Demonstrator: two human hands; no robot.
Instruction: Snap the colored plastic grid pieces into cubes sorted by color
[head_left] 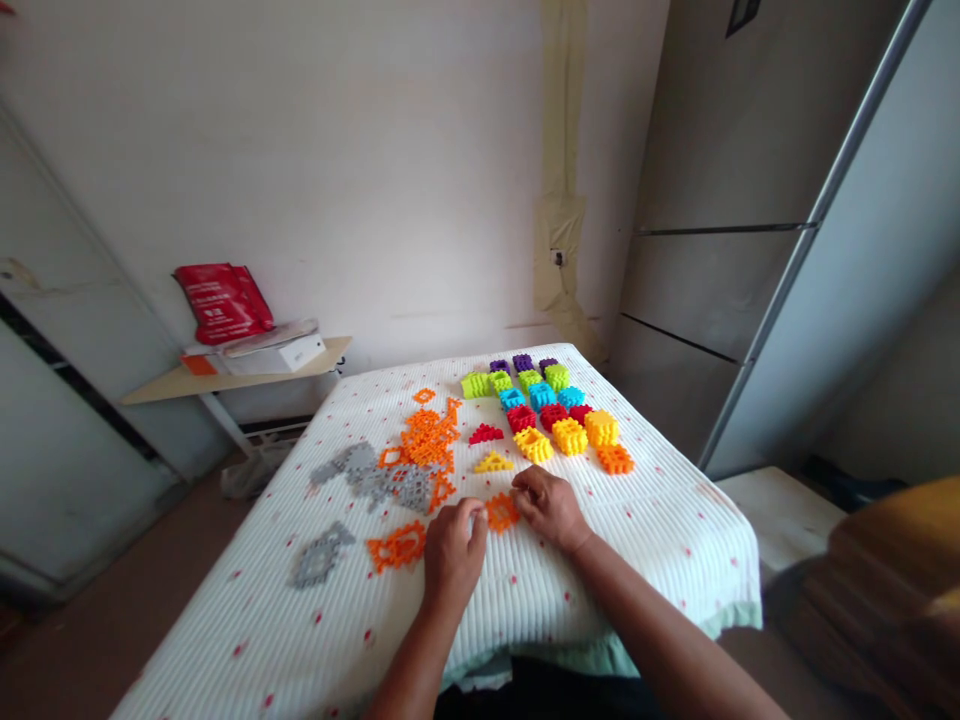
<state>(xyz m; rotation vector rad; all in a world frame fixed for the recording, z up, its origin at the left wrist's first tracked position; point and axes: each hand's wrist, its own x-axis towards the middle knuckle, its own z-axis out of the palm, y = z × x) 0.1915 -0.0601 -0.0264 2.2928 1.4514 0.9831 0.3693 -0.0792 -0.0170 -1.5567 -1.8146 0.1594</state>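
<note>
An orange interlocking plastic building piece [502, 512] is between my two hands, low over the cloth near the table's front. My left hand [454, 550] is closed at its left edge, thumb upward. The fingers of my right hand [551, 505] pinch its right edge. Left of my left hand lies a small stack of orange pieces [397, 547]. Just beyond the hands are a yellow triangular piece [493, 462] and a red triangular piece [486, 434]. To the right, an orange stack [615, 459] sits in front of yellow stacks [570, 436].
Loose orange pieces [429, 437] and grey pieces [367, 472] are heaped left of centre, with a separate grey group [321, 555] nearer. Red, blue [541, 396], green and purple stacks stand in rows behind. A red bag [223, 303] rests on a side shelf; a refrigerator [705, 270] stands right.
</note>
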